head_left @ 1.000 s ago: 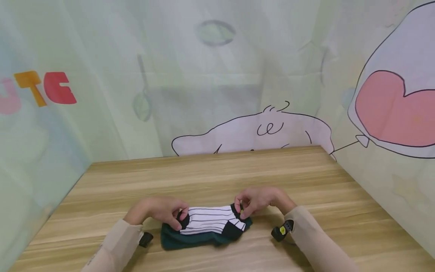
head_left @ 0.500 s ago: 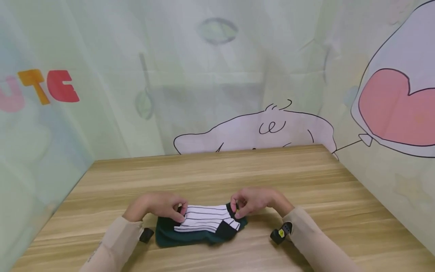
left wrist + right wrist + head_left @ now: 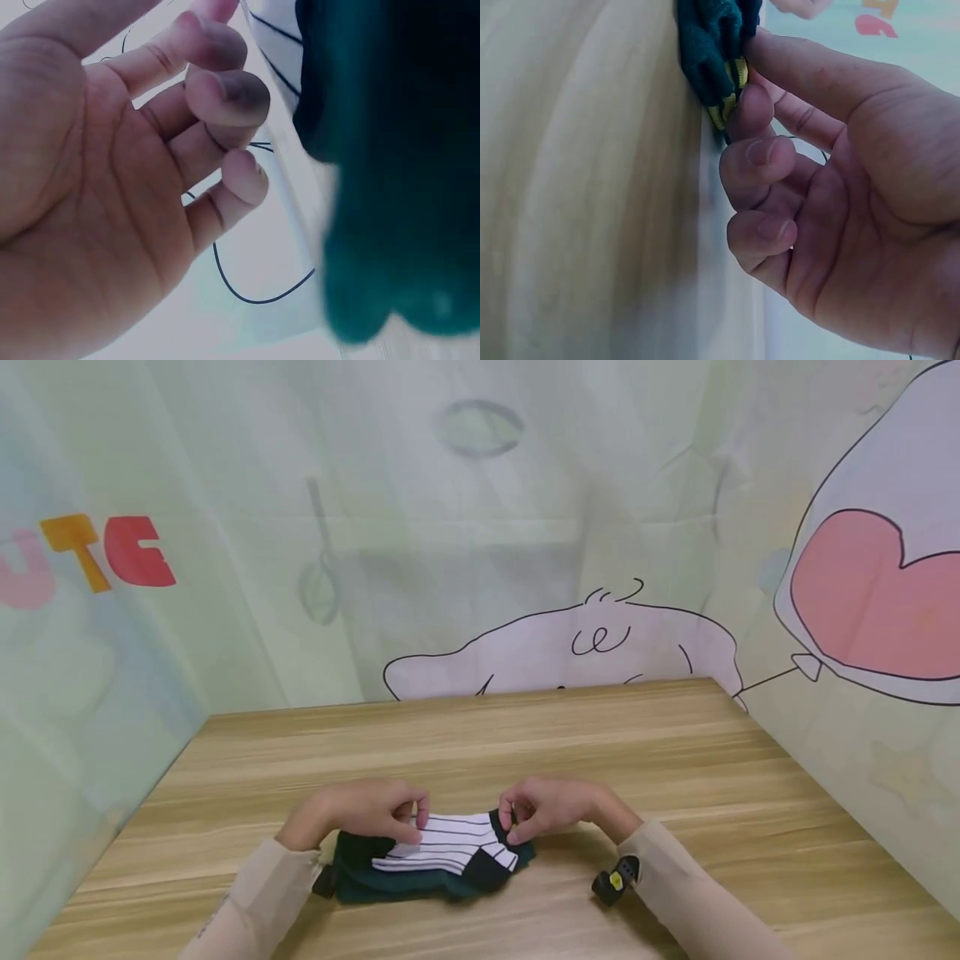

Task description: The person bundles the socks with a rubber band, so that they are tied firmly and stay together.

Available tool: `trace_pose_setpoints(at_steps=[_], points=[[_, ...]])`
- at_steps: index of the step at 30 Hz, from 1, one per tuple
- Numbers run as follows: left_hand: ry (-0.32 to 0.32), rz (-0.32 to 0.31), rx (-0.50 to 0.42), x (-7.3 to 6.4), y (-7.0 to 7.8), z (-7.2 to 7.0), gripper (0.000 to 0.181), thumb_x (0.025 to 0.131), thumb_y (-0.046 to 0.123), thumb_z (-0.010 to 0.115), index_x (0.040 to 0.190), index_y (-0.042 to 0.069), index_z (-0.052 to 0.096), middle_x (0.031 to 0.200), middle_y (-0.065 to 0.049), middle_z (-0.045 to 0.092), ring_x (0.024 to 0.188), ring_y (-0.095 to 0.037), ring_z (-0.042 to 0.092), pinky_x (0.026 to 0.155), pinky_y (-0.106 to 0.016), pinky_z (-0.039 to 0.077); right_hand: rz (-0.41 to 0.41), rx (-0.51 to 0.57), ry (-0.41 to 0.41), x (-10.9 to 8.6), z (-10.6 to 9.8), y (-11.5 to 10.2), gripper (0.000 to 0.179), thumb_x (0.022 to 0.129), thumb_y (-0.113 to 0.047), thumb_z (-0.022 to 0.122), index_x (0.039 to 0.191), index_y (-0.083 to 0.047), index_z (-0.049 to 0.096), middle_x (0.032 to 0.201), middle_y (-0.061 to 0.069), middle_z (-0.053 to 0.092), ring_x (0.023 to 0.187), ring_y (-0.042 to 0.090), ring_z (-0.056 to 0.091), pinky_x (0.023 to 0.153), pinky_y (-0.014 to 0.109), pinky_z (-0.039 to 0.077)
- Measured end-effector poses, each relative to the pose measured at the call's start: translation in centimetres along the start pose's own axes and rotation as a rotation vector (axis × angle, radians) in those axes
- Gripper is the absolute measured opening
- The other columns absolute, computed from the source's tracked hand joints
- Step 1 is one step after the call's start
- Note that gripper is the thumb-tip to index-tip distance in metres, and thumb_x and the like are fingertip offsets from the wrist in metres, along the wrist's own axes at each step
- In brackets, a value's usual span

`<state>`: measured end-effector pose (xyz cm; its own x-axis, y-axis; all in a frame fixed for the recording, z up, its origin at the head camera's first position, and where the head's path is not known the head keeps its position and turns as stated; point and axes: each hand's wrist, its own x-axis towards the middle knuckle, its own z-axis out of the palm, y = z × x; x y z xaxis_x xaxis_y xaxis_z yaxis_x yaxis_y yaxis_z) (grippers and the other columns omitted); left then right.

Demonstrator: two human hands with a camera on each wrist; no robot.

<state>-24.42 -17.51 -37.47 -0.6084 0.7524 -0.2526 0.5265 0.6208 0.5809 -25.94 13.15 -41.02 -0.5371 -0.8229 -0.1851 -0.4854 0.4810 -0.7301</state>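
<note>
A white ankle sock point(image 3: 450, 843) with thin dark stripes and black toe, heel and cuff lies on a dark green knitted item point(image 3: 405, 887), possibly another sock. My left hand point(image 3: 365, 810) is over the toe half, thumb and fingers bent at the white fabric. In the left wrist view the other fingers point(image 3: 232, 105) curl loosely beside green fabric; the thumb and index tips lie outside the frame, so whether they pinch is unclear. With thumb and index finger, my right hand point(image 3: 557, 808) pinches the cuff end, where the right wrist view shows a green edge with yellow stitching point(image 3: 727, 105).
The wood-grain table point(image 3: 465, 743) extends behind and to both sides of the socks. Printed curtains point(image 3: 450, 552) hang beyond its back and side edges. Black devices point(image 3: 615, 881) are strapped at both wrists.
The socks have shifted left in the head view. My left hand has moved right from the black toe onto the white part. My right hand has moved slightly left, staying at the cuff.
</note>
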Motion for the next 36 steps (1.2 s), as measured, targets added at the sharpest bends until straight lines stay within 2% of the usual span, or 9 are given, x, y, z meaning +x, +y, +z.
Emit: trace_pose_setpoints(at_steps=[7, 13, 17, 20, 27, 36], points=[[0.003, 0.033, 0.012, 0.4, 0.2, 0.6, 0.012, 0.093, 0.02, 0.072, 0.098, 0.014, 0.063, 0.068, 0.008, 0.048, 0.061, -0.004, 0.046, 0.058, -0.022, 0.036, -0.025, 0.005, 0.016, 0.5, 0.8, 0.1, 0.012, 0.09, -0.011, 0.074, 0.092, -0.012, 0.062, 0.066, -0.01, 0.053, 0.059, 0.001, 0.047, 0.057, 0.019, 0.036], [0.029, 0.072, 0.036, 0.9, 0.2, 1.1, 0.014, 0.094, 0.022, 0.07, 0.104, 0.014, 0.065, 0.078, 0.008, 0.054, 0.071, -0.005, 0.051, 0.065, -0.024, 0.043, -0.04, -0.003, 0.01, 0.6, 0.9, 0.0, 0.01, 0.091, -0.011, 0.072, 0.093, -0.012, 0.062, 0.074, -0.009, 0.058, 0.066, 0.002, 0.053, 0.061, 0.019, 0.042], [0.043, 0.093, 0.033, 1.3, 0.3, 1.5, 0.016, 0.094, 0.022, 0.071, 0.106, 0.012, 0.065, 0.084, 0.008, 0.056, 0.077, -0.007, 0.053, 0.069, -0.025, 0.045, -0.045, -0.009, 0.002, 0.3, 0.6, -0.3, 0.009, 0.091, -0.011, 0.072, 0.095, -0.011, 0.064, 0.079, -0.007, 0.061, 0.071, 0.004, 0.055, 0.064, 0.02, 0.045], [0.056, 0.082, 0.045, 1.4, 0.5, 1.7, 0.018, 0.094, 0.024, 0.071, 0.107, 0.013, 0.066, 0.09, 0.007, 0.059, 0.082, -0.009, 0.055, 0.074, -0.027, 0.047, -0.048, 0.004, -0.013, -0.1, 0.4, -0.5, 0.01, 0.091, -0.011, 0.072, 0.098, -0.009, 0.064, 0.082, -0.006, 0.062, 0.074, 0.005, 0.056, 0.066, 0.021, 0.046], [0.073, 0.08, 0.074, 2.0, 0.6, 2.3, 0.024, 0.094, 0.028, 0.071, 0.112, 0.013, 0.065, 0.108, 0.002, 0.063, 0.104, -0.021, 0.06, 0.092, -0.042, 0.05, -0.062, 0.042, -0.048, -1.1, -0.7, -0.5, 0.017, 0.091, -0.009, 0.071, 0.106, -0.006, 0.065, 0.088, -0.004, 0.065, 0.08, 0.007, 0.06, 0.07, 0.023, 0.049], [0.098, 0.148, 0.129, 2.3, 0.8, 2.2, 0.033, 0.094, 0.025, 0.07, 0.12, 0.007, 0.06, 0.115, -0.006, 0.065, 0.11, -0.023, 0.061, 0.096, -0.043, 0.048, -0.052, 0.008, -0.047, -2.2, -2.2, -0.9, 0.022, 0.091, -0.007, 0.071, 0.112, -0.006, 0.066, 0.092, 0.0, 0.068, 0.076, 0.009, 0.063, 0.068, 0.026, 0.052]])
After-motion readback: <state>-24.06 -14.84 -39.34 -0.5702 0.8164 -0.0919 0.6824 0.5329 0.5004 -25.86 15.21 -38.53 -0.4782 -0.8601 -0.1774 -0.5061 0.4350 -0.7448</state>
